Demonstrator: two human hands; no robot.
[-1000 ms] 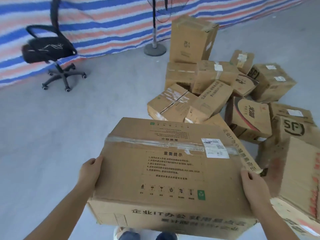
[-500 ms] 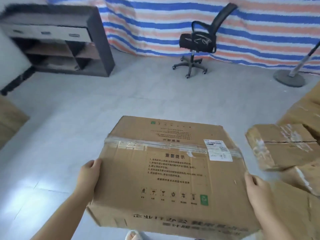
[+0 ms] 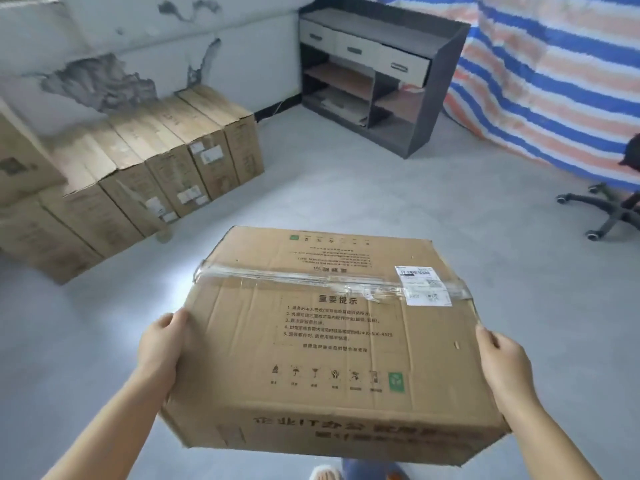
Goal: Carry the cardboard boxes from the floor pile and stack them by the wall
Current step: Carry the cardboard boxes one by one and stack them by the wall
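I hold a large cardboard box [image 3: 332, 337] in front of me, off the floor, its taped top face up with a white label near the right. My left hand [image 3: 160, 344] grips its left side and my right hand [image 3: 502, 362] grips its right side; the fingers go under and are hidden. A row of tall cardboard boxes [image 3: 152, 168] stands against the cracked white wall [image 3: 145, 36] at the left. One more box [image 3: 20, 161] sits on top at the far left edge.
A dark shelf unit with drawers [image 3: 374, 81] stands at the back. A striped tarp [image 3: 554, 71] hangs at the right, with an office chair base [image 3: 602, 213] before it. Grey floor [image 3: 381, 188] lies between me and the wall. My feet [image 3: 356, 471] show below the box.
My view has swung left: the floor pile and chair slid out to the right, and the wall with its row of boxes came into view. Both hands keep the same grip.
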